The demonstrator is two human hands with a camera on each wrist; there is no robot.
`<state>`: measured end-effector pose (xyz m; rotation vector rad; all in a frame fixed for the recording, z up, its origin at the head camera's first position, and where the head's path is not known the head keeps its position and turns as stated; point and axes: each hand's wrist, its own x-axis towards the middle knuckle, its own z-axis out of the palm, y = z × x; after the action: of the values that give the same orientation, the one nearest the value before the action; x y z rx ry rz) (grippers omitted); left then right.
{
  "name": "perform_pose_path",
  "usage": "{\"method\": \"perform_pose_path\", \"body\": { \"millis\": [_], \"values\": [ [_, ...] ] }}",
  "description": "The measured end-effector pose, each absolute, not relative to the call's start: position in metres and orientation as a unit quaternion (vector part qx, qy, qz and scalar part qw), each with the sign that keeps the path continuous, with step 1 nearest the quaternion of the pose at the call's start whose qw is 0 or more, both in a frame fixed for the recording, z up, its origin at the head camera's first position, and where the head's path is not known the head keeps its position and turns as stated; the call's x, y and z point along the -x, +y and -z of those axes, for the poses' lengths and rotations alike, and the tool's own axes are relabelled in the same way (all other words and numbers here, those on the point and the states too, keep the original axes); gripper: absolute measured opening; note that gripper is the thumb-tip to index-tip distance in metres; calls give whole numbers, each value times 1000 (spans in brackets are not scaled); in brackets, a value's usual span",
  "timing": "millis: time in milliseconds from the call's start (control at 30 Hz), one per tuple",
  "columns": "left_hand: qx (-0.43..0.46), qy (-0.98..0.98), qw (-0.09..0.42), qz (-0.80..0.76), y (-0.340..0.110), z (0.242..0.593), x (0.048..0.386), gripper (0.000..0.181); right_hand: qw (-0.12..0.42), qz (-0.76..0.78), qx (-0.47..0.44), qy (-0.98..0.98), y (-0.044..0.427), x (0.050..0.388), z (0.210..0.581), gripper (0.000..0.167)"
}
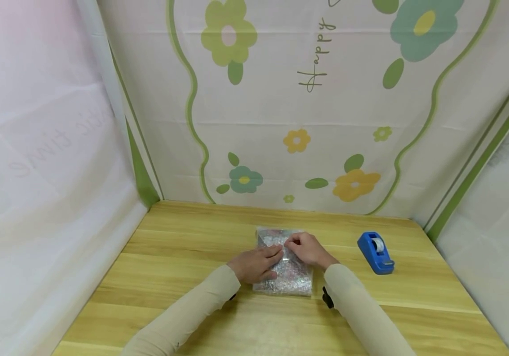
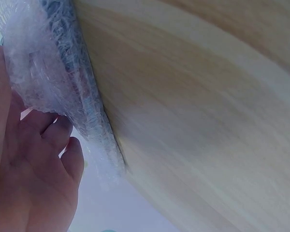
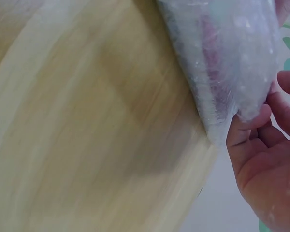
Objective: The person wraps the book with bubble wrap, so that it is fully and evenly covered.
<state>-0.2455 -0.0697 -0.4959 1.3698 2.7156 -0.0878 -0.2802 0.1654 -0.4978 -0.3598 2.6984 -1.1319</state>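
Note:
A flat package in clear bubble wrap [image 1: 287, 282] lies on the wooden table, pinkish patches showing through the plastic. My left hand [image 1: 256, 264] rests on its left side, fingers straight and pointing across the top. In the left wrist view that hand [image 2: 38, 154] is beside the raised wrap [image 2: 43, 72]. My right hand [image 1: 308, 248] has curled fingers at the upper right of the package, with thumb and index tips close together on the wrap. From the right wrist view, this hand [image 3: 270, 164] is at the edge of the wrap [image 3: 222, 58]. What the wrap covers cannot be made out.
A blue tape dispenser [image 1: 376, 253] with a roll of clear tape stands to the right of the package. The wooden table [image 1: 183, 257] meets a flower-printed cloth [image 1: 254, 109] at the back, and pale cloths hang along both sides.

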Motion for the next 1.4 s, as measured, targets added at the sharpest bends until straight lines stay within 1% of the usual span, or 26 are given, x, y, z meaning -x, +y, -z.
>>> {"method": "perform_pose_path", "body": {
  "millis": [100, 200, 367, 533, 633, 833, 1067, 1267, 1400],
  "values": [
    [-448, 892, 47, 30, -70, 497, 246, 69, 98, 395, 115, 906, 166, 281, 498, 24],
    [-445, 894, 51, 29, -69, 497, 246, 69, 100, 407, 116, 901, 166, 281, 498, 18],
    [-443, 894, 54, 27, -69, 497, 246, 70, 90, 415, 123, 897, 166, 280, 497, 13],
    [-449, 892, 51, 20, -70, 495, 245, 69, 90, 433, 125, 888, 167, 277, 497, 16],
    [-448, 892, 46, 24, -70, 494, 245, 69, 94, 445, 141, 879, 168, 277, 496, 20],
    [-441, 896, 52, 33, -69, 496, 245, 70, 102, 479, 168, 856, 170, 276, 498, 22],
    [-434, 899, 60, 15, -69, 497, 244, 70, 109, 508, 177, 836, 176, 276, 505, 31],
    [-437, 898, 55, 17, -69, 497, 244, 70, 115, 533, 176, 820, 179, 280, 516, 33],
    [-438, 897, 51, 15, -69, 496, 244, 70, 107, 540, 181, 815, 178, 281, 520, 36]
  ]
}}
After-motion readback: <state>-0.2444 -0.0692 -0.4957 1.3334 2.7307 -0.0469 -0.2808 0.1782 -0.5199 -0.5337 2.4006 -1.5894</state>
